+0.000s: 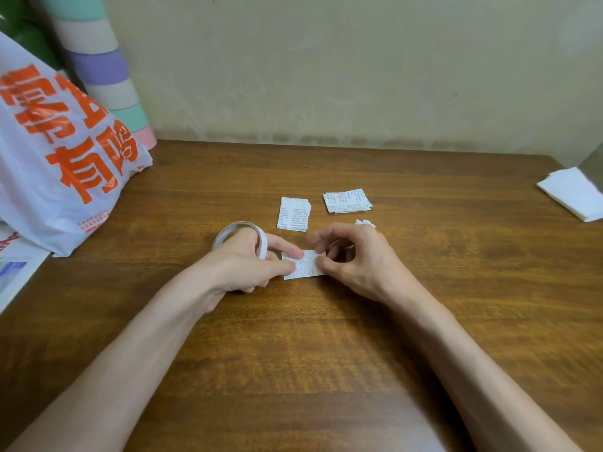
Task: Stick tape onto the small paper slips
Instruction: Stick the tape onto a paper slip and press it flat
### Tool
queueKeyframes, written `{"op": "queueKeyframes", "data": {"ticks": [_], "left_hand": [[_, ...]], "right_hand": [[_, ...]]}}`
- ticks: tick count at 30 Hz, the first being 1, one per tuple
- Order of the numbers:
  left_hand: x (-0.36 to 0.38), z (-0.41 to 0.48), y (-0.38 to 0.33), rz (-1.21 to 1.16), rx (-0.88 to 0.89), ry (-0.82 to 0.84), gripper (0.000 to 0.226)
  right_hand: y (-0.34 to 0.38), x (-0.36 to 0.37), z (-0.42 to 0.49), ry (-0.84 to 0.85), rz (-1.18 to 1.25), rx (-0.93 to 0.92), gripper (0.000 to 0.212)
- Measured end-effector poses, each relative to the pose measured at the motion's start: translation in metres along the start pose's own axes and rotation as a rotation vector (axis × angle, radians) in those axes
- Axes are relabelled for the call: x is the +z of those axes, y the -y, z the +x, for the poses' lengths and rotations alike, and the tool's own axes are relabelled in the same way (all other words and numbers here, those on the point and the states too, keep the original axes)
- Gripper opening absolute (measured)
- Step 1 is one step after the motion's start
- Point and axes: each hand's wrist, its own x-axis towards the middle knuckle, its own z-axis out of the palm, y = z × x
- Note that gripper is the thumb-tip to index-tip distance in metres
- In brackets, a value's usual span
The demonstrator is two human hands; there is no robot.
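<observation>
Wooden table (293, 353) bears the paper slip (305, 267) — left hand (241, 267) grips the tape roll (262, 246), thumb pinning the slip; right hand (354, 259) pinches its edge, probably over tape. Best pull taut, press flat.

1 head camera looks forward-down, near the table (326, 353)
</observation>
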Motion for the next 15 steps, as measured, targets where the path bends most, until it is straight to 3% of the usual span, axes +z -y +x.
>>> {"op": "queueKeyframes", "data": {"ticks": [15], "left_hand": [[0.0013,-0.0017,0.0026,-0.059,0.019,-0.013,0.019]], "right_hand": [[-0.0002,0.0004,0.0011,0.005,-0.013,0.007,0.029]]}}
